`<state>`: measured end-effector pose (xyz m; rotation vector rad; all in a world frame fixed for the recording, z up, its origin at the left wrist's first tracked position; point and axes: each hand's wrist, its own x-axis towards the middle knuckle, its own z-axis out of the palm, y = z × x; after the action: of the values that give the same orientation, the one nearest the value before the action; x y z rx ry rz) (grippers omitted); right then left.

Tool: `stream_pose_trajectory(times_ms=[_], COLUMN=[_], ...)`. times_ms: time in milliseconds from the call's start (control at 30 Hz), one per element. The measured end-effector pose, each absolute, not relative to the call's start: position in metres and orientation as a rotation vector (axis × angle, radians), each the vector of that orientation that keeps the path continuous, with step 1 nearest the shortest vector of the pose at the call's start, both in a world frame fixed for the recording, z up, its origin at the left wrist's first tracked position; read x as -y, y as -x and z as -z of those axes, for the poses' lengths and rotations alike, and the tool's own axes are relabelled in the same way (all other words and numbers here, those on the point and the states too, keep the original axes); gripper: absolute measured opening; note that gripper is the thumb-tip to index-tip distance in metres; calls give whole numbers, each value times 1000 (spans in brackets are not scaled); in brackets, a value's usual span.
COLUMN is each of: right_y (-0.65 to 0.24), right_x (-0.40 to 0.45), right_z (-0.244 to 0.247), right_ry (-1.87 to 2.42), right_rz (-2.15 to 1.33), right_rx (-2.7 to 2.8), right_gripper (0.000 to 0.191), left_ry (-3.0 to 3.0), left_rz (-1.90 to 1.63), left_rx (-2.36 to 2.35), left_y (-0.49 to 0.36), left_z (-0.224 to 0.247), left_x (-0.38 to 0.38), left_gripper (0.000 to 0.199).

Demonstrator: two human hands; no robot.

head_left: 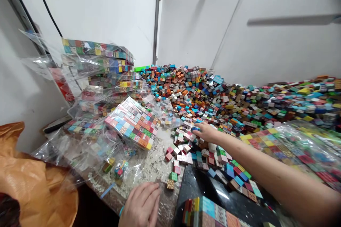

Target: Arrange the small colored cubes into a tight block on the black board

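Observation:
My right hand (pixel 206 132) reaches into the front of a big heap of small coloured blocks (pixel 183 88). Its fingertips are closed about a blue block (pixel 196 128), among pale and pink blocks. My left hand (pixel 142 204) lies at the table's near edge, fingers stretched out side by side, with nothing seen in it. Just beyond it are a patterned tan block (pixel 170 184) and a green block (pixel 173 176). To the right, a black glossy tray (pixel 191 181) bears several loose blocks and, at its near end, a packed group of blocks (pixel 210 211).
Plastic-wrapped slabs of blocks (pixel 99 65) are stacked at the left, with one wrapped slab (pixel 134 122) tilted in front. Another wrapped slab (pixel 287 145) lies at the right, beneath my forearm. An orange bag (pixel 39 184) stands at the lower left. White walls (pixel 239 35) rise behind.

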<state>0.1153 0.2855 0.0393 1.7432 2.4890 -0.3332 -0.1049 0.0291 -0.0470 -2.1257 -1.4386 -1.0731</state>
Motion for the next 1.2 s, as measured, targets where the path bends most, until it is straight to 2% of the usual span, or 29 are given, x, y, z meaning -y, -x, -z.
stream_pose_trajectory(times_ms=[133,267,467,700,933,1200], right_y=[-72,-57,-62,-88,-136,-176], right_x=[-309,-323,-326,-316,-267,-156], right_z=[-29,-17,-12,-28,-58,-115], right_ry=[-1860,-1950,-1847,-1779,-1810,-1804], right_rz=[260,235,297,420,655,828], right_rx=[-2434,-2417,-2529,-2494,-2569,-2725], right_gripper=[32,34,32,27,23,24], left_ry=[2114,2110,2105,2110,2131,2201], left_rz=[1067,1085,1117,1095,1097,1063], left_rx=[1421,1415,1429,1414,1437,1474], left_y=[106,108,109,109,107,109], left_z=[46,50,53,49,53,64], left_x=[-31,-33,-33,-32,-28,-24], left_gripper=[24,24,23,24,24,23])
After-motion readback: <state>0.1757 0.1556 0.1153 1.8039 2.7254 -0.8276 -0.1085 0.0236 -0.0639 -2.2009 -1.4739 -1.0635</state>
